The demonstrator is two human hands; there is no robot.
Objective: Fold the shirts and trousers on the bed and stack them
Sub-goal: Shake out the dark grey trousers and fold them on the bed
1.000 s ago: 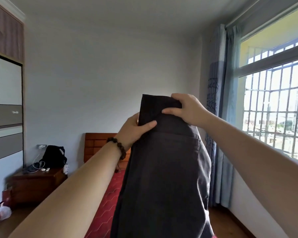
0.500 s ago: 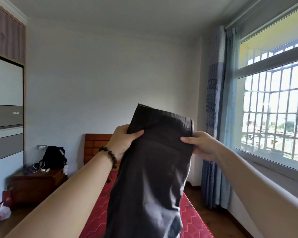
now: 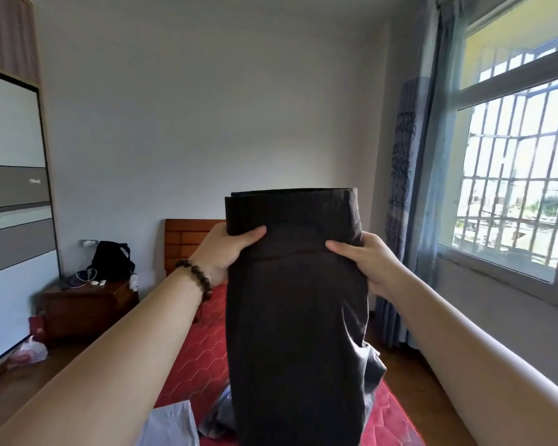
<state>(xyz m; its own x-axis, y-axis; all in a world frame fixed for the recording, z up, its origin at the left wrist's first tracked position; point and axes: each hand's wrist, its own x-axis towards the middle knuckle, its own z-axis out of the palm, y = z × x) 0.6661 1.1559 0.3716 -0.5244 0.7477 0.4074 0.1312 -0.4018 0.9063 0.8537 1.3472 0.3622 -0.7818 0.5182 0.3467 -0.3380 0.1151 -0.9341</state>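
Both hands had dropped and levelled: left hand (image 3: 221,252) and right hand (image 3: 369,263) each gripped the trousers (image 3: 295,317) by the waistband, hanging upright above the bed (image 3: 197,355).

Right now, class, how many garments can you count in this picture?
3: dark grey trousers held up by both hands; a light blue garment and a grey garment on the red bed. Others may be hidden.

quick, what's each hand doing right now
Left hand: grips the dark trousers near the waistband.
Right hand: grips the same trousers on the opposite edge.
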